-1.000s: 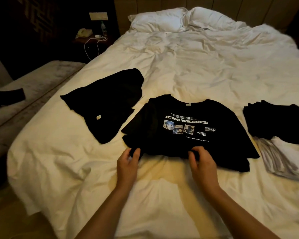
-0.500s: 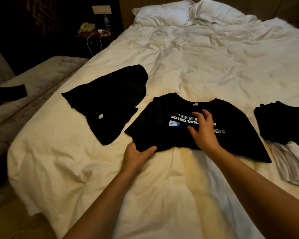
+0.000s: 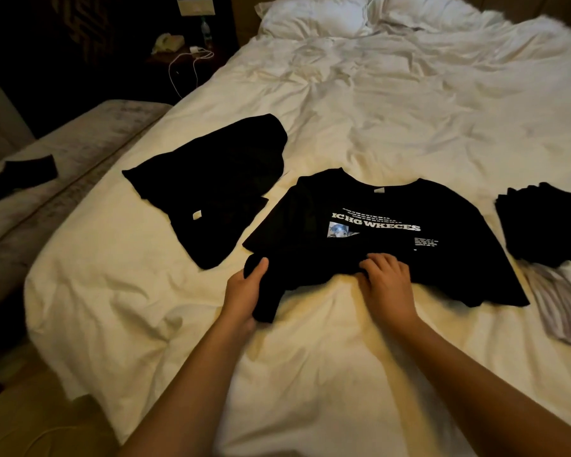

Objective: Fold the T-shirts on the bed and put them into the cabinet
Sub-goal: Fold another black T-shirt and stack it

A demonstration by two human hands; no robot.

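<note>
I have the printed shirt (image 3: 386, 239) spread face up on the bed (image 3: 409, 110), and it is the landmark for everything else. Half a second ago my right hand (image 3: 388, 285) lay open on the print; now it is back at the shirt's near hem, fingers curled into the cloth. My left hand (image 3: 244, 291) has gone from resting at the near-left corner to gripping a bunched flap of black cloth there, thumb on top. The hands are apart, each clamped on the shirt's near edge. I judge that the smoothing is over and a fold is starting. Left of the shirt lies a crumpled black shirt (image 3: 211, 189), unfolded. Right of it sits a pile (image 3: 548, 222) of dark and pale clothes. No cabinet is in view.
</note>
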